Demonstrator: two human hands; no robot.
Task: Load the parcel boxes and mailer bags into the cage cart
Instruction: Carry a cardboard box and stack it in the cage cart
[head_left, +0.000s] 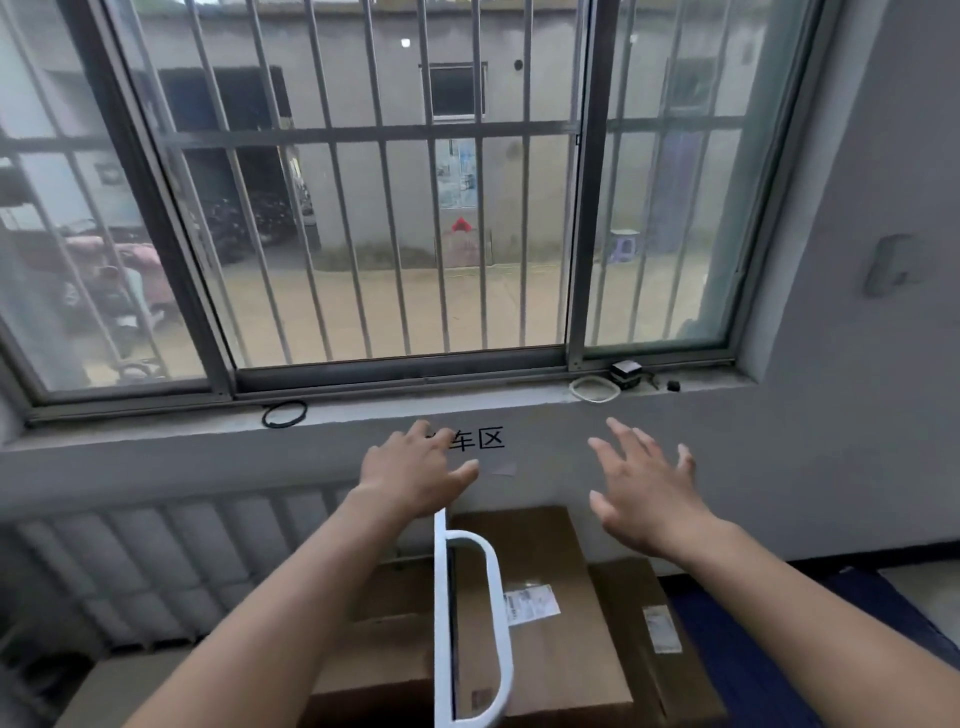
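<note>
While left hand (415, 475) and right hand (647, 491) are hovering empty, fingers spread, the large parcel box (540, 556) is lying below them beside the white handle (440, 597), likely stiff and moderately heavy, best gripped at opposite edges.

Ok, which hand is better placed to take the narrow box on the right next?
Probably the right hand: it is open and hangs nearer the narrow box, on the same side of the white handle. The left hand, also open, is farther off, above the handle's top end.
</note>
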